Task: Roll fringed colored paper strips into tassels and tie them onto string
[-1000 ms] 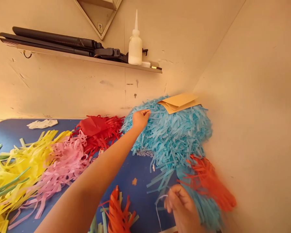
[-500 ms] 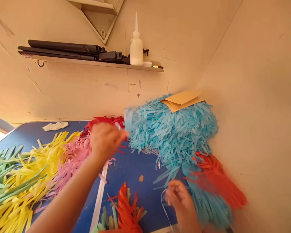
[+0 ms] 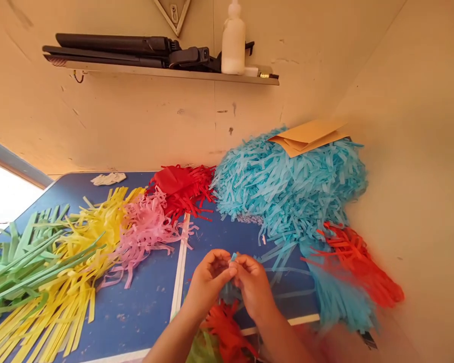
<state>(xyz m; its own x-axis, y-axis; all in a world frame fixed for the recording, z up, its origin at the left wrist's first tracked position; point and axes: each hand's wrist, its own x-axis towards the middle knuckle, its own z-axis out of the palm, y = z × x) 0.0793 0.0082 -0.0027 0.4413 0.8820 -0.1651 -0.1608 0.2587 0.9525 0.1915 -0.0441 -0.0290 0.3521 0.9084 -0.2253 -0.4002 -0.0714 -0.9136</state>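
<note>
My left hand [image 3: 208,277] and my right hand [image 3: 254,282] meet low in the middle of the view, fingertips pinched together on a small piece of blue fringed paper [image 3: 232,258]. Both hands hover over the blue table [image 3: 144,302]. Just beneath my wrists lies orange fringed paper [image 3: 227,333]. A big heap of blue fringed paper [image 3: 291,186] rises behind my hands, against the corner of the walls.
Fringed paper lies in piles across the table: green [image 3: 15,262], yellow [image 3: 71,252], pink [image 3: 147,227], red [image 3: 181,186], and orange [image 3: 359,267] at the right. A tan folded card [image 3: 310,135] tops the blue heap. A wall shelf [image 3: 159,73] carries a white glue bottle [image 3: 233,40] and black tools.
My left hand drew back from the blue heap with a piece of blue paper and joined my right hand in front of me. The view shifted down and left.
</note>
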